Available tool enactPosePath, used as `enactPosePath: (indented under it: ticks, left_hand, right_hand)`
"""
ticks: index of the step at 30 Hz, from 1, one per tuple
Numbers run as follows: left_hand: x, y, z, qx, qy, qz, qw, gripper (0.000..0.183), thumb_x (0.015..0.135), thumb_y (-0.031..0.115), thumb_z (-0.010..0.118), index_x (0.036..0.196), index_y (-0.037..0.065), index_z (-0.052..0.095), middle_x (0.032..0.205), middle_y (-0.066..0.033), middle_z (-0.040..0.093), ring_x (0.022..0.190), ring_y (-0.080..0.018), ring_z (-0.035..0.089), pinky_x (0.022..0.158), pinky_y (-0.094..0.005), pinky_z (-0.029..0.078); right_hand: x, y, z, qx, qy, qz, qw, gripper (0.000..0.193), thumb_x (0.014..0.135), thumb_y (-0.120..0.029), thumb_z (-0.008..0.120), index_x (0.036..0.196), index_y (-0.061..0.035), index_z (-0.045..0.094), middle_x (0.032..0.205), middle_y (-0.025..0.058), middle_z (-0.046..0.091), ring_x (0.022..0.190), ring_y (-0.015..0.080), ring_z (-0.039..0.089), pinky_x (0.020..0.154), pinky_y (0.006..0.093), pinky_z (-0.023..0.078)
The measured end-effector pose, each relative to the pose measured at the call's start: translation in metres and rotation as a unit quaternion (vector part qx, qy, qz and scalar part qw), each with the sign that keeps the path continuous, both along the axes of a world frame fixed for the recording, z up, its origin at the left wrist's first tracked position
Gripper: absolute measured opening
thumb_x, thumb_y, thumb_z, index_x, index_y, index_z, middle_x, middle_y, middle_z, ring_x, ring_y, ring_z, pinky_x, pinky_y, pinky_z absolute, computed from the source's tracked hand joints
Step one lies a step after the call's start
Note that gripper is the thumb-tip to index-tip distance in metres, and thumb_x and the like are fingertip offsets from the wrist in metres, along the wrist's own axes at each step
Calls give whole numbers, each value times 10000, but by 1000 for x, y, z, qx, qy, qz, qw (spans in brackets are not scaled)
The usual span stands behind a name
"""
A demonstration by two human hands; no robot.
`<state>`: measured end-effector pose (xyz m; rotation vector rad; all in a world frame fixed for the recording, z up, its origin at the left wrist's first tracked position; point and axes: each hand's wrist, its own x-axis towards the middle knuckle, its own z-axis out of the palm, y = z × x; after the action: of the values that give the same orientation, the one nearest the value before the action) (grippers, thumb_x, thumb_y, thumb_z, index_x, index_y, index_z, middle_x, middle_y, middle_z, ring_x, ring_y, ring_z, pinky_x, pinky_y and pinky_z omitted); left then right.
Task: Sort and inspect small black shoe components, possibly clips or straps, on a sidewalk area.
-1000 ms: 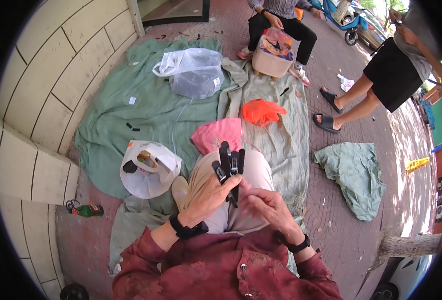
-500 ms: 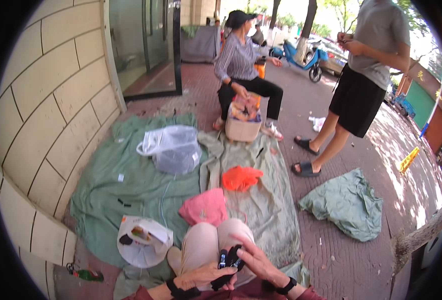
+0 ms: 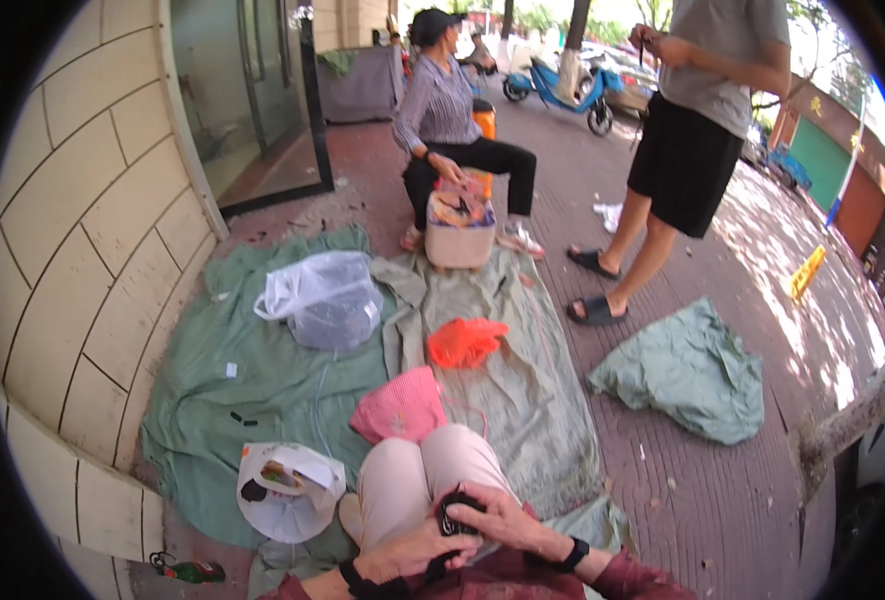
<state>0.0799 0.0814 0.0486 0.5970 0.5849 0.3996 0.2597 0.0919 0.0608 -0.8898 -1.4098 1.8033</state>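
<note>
Over my lap, both hands close on a small black thing (image 3: pixel 457 514) with pale markings on its face; its exact kind I cannot make out. My left hand (image 3: pixel 421 548) holds it from the left and below. Fingers of my right hand (image 3: pixel 503 522) lie curled over its top and right side. A black band circles each wrist. My knees in light trousers (image 3: pixel 433 478) are just ahead of the hands. Beyond them lies a pink striped cloth bag (image 3: pixel 400 404). Left of my legs stands an open white bag (image 3: pixel 293 498) with small items inside.
Green cloths (image 3: pixel 203 400) cover the paving. On them lie a clear plastic bag (image 3: pixel 328 305) and a red plastic bag (image 3: pixel 466 343). A seated person (image 3: pixel 438 105) has a hand at a pale bin (image 3: pixel 461 243). Another person (image 3: pixel 698 150) stands right, near a crumpled green sheet (image 3: pixel 688 375).
The black thing has turned in my hands; shiny metal parts seen before are now hidden. My right hand's fingers have curled over it. The view has shifted slightly right.
</note>
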Motion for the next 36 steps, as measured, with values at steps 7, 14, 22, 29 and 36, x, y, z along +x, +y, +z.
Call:
enactPosePath:
  ticks: [7,14,22,29,36]
  left_hand:
    - [-7,3,5,-31,71,-2,997,267,924,117,653,1113,-2,507,870,-92,602,740,-187,638,651,-293,545]
    - [-12,-15,29,93,161,-77,980,231,971,304,537,920,89,605,730,-2,554,641,-107,516,589,-240,393]
    - [-19,-11,42,127,119,-104,979,246,967,302,558,832,96,551,712,33,450,617,-74,408,551,-242,314]
    - [-48,-21,66,48,55,13,997,219,960,308,594,901,115,509,721,53,427,620,-38,392,548,-193,303]
    - [-92,-59,27,49,120,113,985,276,936,305,655,938,33,607,694,64,444,586,-37,391,537,-198,299]
  right_hand:
    - [-1,1,-14,-56,30,-24,998,198,1021,-149,511,1167,-23,557,1007,24,626,909,80,585,819,249,497]
    - [-1,-7,-14,-4,24,6,1000,275,1029,-178,494,1269,-44,504,1039,40,632,988,114,581,879,274,481]
    - [0,-5,-16,-50,56,47,996,231,1028,-212,508,1180,-45,561,1012,14,608,946,104,571,853,248,473]
    - [8,8,-8,12,3,-40,999,362,1014,-232,536,1307,-19,539,1144,43,622,1029,110,584,920,278,476]
    - [26,17,-22,-41,-31,-69,996,314,978,-205,609,1221,-6,609,1052,22,656,914,76,607,829,248,514]
